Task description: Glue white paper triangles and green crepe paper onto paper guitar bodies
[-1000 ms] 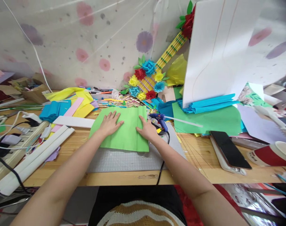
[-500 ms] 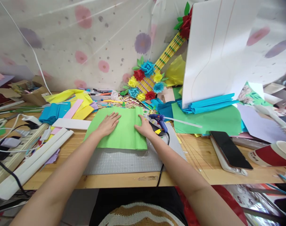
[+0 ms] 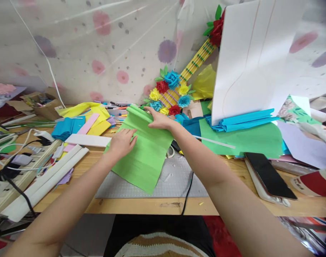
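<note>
A sheet of light green crepe paper [image 3: 149, 160] lies turned at a slant on the grey cutting mat [image 3: 114, 187], with a folded strip along its far edge. My right hand [image 3: 161, 120] grips that far folded edge, its thumb on the near side and fingers beyond. On the left part of the sheet rests my left hand [image 3: 121, 143], palm down with fingers slightly bent and apart. Scissors [image 3: 170, 151] show one handle beside the sheet's right edge. A glue stick [image 3: 215, 141] pokes out past my right forearm, which hides the glue gun.
A paper-flower guitar [image 3: 173, 91] leans at the back, beside a white board [image 3: 240, 64]. Right of me are a phone [image 3: 268, 175] and a paper cup [image 3: 317, 181]. Power strips with cables [image 3: 31, 157] and white strips [image 3: 50, 180] lie left. A black cord [image 3: 188, 194] crosses the front edge.
The green crepe paper has turned counter-clockwise, so its folded edge moved from the right side to the far side. My right hand went up and left with it; the view shifted slightly.
</note>
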Demonstrator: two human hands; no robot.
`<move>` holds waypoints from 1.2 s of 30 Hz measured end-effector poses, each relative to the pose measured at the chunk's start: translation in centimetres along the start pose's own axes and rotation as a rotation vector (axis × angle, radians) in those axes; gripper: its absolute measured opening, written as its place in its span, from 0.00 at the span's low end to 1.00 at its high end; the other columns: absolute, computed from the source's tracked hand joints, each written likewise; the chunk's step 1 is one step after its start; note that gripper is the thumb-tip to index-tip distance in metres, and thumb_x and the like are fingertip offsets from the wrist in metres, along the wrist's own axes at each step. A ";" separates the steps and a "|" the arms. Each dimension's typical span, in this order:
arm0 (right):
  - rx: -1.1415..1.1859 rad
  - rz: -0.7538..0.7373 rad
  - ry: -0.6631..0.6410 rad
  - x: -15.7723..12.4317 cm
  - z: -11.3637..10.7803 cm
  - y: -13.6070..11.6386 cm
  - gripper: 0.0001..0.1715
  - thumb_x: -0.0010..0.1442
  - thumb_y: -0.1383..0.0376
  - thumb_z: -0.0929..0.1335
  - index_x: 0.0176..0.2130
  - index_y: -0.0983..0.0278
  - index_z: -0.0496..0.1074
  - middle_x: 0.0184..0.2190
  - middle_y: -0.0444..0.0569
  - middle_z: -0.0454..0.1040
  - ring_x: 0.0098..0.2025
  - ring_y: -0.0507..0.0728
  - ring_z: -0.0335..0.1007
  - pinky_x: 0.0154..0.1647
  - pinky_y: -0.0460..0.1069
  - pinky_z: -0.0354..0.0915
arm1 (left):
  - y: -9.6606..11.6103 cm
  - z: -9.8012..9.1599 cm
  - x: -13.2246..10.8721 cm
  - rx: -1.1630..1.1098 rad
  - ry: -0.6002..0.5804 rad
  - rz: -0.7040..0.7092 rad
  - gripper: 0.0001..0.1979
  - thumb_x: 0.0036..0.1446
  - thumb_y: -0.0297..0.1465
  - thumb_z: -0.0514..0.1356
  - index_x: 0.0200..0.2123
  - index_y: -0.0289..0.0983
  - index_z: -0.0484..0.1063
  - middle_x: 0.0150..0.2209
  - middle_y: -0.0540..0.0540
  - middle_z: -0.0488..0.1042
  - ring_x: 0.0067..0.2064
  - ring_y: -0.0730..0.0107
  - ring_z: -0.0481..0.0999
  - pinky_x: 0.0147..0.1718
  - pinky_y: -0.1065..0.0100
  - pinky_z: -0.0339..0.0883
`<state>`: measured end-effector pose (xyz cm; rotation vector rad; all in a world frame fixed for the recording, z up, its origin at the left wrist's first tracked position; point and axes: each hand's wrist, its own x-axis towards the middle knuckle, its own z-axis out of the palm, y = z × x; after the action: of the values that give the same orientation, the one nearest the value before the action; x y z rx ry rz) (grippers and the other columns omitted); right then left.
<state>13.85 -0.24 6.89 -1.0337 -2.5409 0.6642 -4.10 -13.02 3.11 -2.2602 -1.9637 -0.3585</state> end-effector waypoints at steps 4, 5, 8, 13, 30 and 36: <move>-0.170 0.036 -0.110 3.5 0.2 -0.8 0.53 0.46 0.69 0.68 0.66 0.63 0.46 0.56 0.56 0.68 0.49 0.64 0.70 0.47 0.52 0.65 | 0.0 2.8 -0.7 -0.053 0.027 0.079 0.27 0.62 0.42 0.46 0.60 0.35 0.61 0.60 0.38 0.63 0.62 0.56 0.59 0.61 0.56 0.52; -0.217 0.047 -0.125 4.1 0.6 -0.8 0.53 0.46 0.69 0.68 0.66 0.63 0.46 0.55 0.56 0.69 0.49 0.64 0.71 0.47 0.52 0.65 | 0.1 3.5 -0.9 -0.059 0.005 0.085 0.29 0.62 0.44 0.47 0.62 0.35 0.59 0.63 0.38 0.60 0.65 0.55 0.55 0.62 0.54 0.48; -0.319 0.069 -0.148 5.4 2.0 0.0 0.53 0.44 0.69 0.69 0.66 0.62 0.48 0.55 0.56 0.70 0.51 0.66 0.69 0.48 0.53 0.64 | 0.2 5.4 -1.7 -0.063 -0.052 0.076 0.32 0.62 0.47 0.46 0.63 0.35 0.56 0.66 0.38 0.53 0.67 0.53 0.47 0.64 0.50 0.43; -0.343 -0.008 -0.127 6.2 4.9 1.7 0.48 0.46 0.70 0.68 0.64 0.66 0.53 0.57 0.59 0.66 0.57 0.64 0.64 0.54 0.53 0.60 | 0.6 6.8 -2.8 -0.045 0.060 0.032 0.33 0.61 0.47 0.47 0.62 0.34 0.59 0.66 0.36 0.52 0.68 0.52 0.46 0.64 0.49 0.41; -0.005 0.214 0.164 4.8 4.8 2.2 0.37 0.53 0.67 0.66 0.61 0.67 0.56 0.55 0.59 0.68 0.54 0.65 0.66 0.55 0.59 0.61 | -1.8 6.1 -3.1 -0.112 0.119 0.126 0.35 0.59 0.46 0.51 0.63 0.31 0.55 0.66 0.34 0.51 0.68 0.54 0.46 0.64 0.49 0.42; 0.595 0.587 0.217 -0.7 3.0 1.8 0.38 0.51 0.66 0.66 0.59 0.66 0.53 0.50 0.59 0.71 0.42 0.62 0.73 0.40 0.56 0.71 | -6.3 3.4 -1.0 -0.131 0.169 -0.011 0.33 0.52 0.30 0.53 0.63 0.33 0.55 0.67 0.37 0.50 0.68 0.55 0.46 0.64 0.48 0.40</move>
<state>13.99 -0.45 3.39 -1.5047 -1.6674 1.2742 -10.16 -12.21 -0.78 -2.2129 -1.9195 -0.6743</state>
